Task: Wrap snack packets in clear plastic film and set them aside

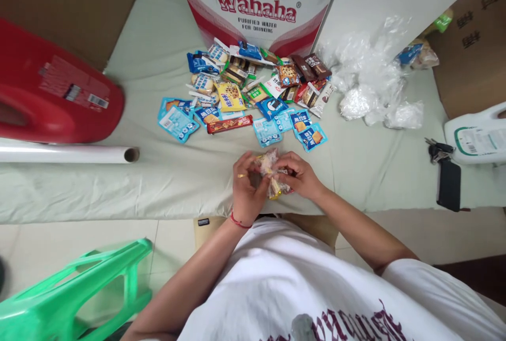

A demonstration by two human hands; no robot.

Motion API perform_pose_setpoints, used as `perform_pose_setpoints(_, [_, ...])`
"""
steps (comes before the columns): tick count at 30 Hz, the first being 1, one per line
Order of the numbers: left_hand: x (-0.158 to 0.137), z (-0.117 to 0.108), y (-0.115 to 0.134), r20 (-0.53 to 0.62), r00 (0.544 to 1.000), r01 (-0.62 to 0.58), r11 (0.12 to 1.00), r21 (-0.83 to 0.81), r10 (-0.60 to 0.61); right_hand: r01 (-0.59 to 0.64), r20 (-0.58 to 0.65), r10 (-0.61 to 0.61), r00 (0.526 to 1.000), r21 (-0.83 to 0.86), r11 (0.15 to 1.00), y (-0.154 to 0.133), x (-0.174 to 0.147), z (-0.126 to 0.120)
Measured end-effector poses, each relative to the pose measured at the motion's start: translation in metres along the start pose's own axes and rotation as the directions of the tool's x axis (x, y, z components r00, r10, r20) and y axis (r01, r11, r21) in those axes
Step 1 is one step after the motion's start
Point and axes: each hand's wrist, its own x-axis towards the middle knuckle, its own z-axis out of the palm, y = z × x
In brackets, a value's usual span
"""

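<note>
Close to the table's front edge, both my hands are closed on a clear plastic bag [268, 161] with small wrapped pieces inside, some yellow. My left hand [248, 183], with a ring and a red string bracelet, grips its left side. My right hand [301, 173] pinches it from the right, fingertips near the left thumb. The fingers partly hide the bag and its contents. Just beyond lies a spread of wrapped snacks: light blue packets [266, 131], a long red bar [230, 124], a yellow cookie packet [230, 97] and brown cocoa packets [317, 66].
A white and red water carton [261, 3] stands behind the snacks. Crumpled clear bags [363, 83] lie right of them. A red jug [59, 83] and white roll [67, 153] are left; keys [438, 150], a black phone-like object [449, 185] and white jug [480, 135] are right. A green stool [79, 288] stands below.
</note>
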Motion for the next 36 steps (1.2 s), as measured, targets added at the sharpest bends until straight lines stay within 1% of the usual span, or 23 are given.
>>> perform_pose_setpoints(2, [0.004, -0.003, 0.0, 0.008, 1.0, 0.021, 0.999, -0.045, -0.021, 0.031, -0.012, -0.031, 0.999, -0.022, 0.999, -0.002, 0.0, 0.001])
perform_pose_setpoints(4, [0.008, -0.007, 0.004, 0.031, 0.999, 0.016, 0.997, -0.071, -0.014, 0.068, -0.037, -0.069, 0.997, -0.037, 0.997, -0.004, -0.001, 0.002])
perform_pose_setpoints(6, [0.011, -0.012, 0.01, 0.054, 0.997, -0.045, 0.999, -0.029, 0.047, 0.08, -0.047, -0.083, 0.995, -0.066, 0.995, -0.006, -0.001, 0.003])
perform_pose_setpoints(8, [0.012, -0.015, 0.015, 0.096, 0.982, -0.168, 0.983, 0.07, 0.161, 0.05, -0.034, -0.053, 0.998, -0.088, 0.995, -0.008, 0.002, 0.002])
perform_pose_setpoints(10, [0.014, -0.017, 0.018, 0.145, 0.941, -0.329, 0.929, 0.171, 0.306, -0.032, 0.0, 0.032, 0.999, -0.079, 0.996, -0.011, 0.009, -0.002])
perform_pose_setpoints(12, [0.016, -0.018, 0.02, 0.194, 0.884, -0.463, 0.855, 0.232, 0.426, -0.154, 0.05, 0.155, 0.987, -0.033, 0.988, -0.013, 0.018, -0.005])
perform_pose_setpoints(14, [0.018, -0.02, 0.022, 0.253, 0.839, -0.535, 0.816, 0.219, 0.482, -0.276, 0.111, 0.271, 0.956, 0.039, 0.96, -0.014, 0.025, -0.008])
perform_pose_setpoints(16, [0.019, -0.024, 0.024, 0.335, 0.808, -0.555, 0.816, 0.16, 0.484, -0.355, 0.166, 0.334, 0.928, 0.115, 0.928, -0.014, 0.03, -0.009])
perform_pose_setpoints(18, [0.02, -0.031, 0.023, 0.417, 0.764, -0.581, 0.807, 0.111, 0.493, -0.385, 0.188, 0.354, 0.916, 0.174, 0.906, -0.012, 0.031, -0.009])
perform_pose_setpoints(21, [0.021, -0.041, 0.015, 0.53, 0.648, -0.684, 0.724, 0.088, 0.548, -0.394, 0.169, 0.363, 0.916, 0.213, 0.894, -0.01, 0.031, -0.007])
perform_pose_setpoints(23, [0.022, -0.044, 0.008, 0.597, 0.582, -0.744, 0.657, 0.119, 0.551, -0.392, 0.145, 0.367, 0.919, 0.224, 0.892, -0.01, 0.03, -0.006])
perform_pose_setpoints(26, [0.024, -0.042, 0.0, 0.645, 0.53, -0.802, 0.573, 0.171, 0.55, -0.377, 0.119, 0.358, 0.926, 0.258, 0.89, -0.012, 0.028, -0.005])
perform_pose_setpoints(28, [0.026, -0.038, -0.004, 0.651, 0.513, -0.815, 0.555, 0.165, 0.559, -0.36, 0.094, 0.348, 0.933, 0.294, 0.885, -0.013, 0.024, -0.006])
perform_pose_setpoints(29, [0.029, -0.036, -0.004, 0.646, 0.515, -0.811, 0.565, 0.153, 0.564, -0.354, 0.071, 0.351, 0.934, 0.322, 0.878, -0.014, 0.021, -0.007])
perform_pose_setpoints(30, [0.034, -0.036, -0.003, 0.635, 0.526, -0.797, 0.589, 0.137, 0.565, -0.346, 0.033, 0.358, 0.933, 0.357, 0.868, -0.015, 0.017, -0.01])
perform_pose_setpoints(31, [0.039, -0.036, -0.001, 0.618, 0.548, -0.772, 0.624, 0.116, 0.564, -0.33, -0.02, 0.367, 0.93, 0.394, 0.858, -0.016, 0.012, -0.013])
perform_pose_setpoints(32, [0.046, -0.037, 0.002, 0.596, 0.589, -0.728, 0.678, 0.098, 0.546, -0.304, -0.086, 0.372, 0.924, 0.424, 0.853, -0.017, 0.008, -0.017])
perform_pose_setpoints(33, [0.054, -0.039, 0.007, 0.569, 0.648, -0.658, 0.749, 0.083, 0.506, -0.267, -0.159, 0.366, 0.917, 0.438, 0.858, -0.019, 0.003, -0.022])
perform_pose_setpoints(34, [0.063, -0.042, 0.012, 0.54, 0.72, -0.552, 0.831, 0.067, 0.435, -0.217, -0.233, 0.34, 0.911, 0.429, 0.877, -0.021, -0.001, -0.027])
perform_pose_setpoints(35, [0.072, -0.044, 0.018, 0.511, 0.793, -0.408, 0.912, 0.041, 0.332, -0.163, -0.294, 0.294, 0.91, 0.397, 0.903, -0.024, -0.005, -0.033])
perform_pose_setpoints(36, [0.08, -0.047, 0.024, 0.488, 0.845, -0.243, 0.97, -0.009, 0.217, -0.117, -0.323, 0.239, 0.916, 0.353, 0.928, -0.028, -0.008, -0.037])
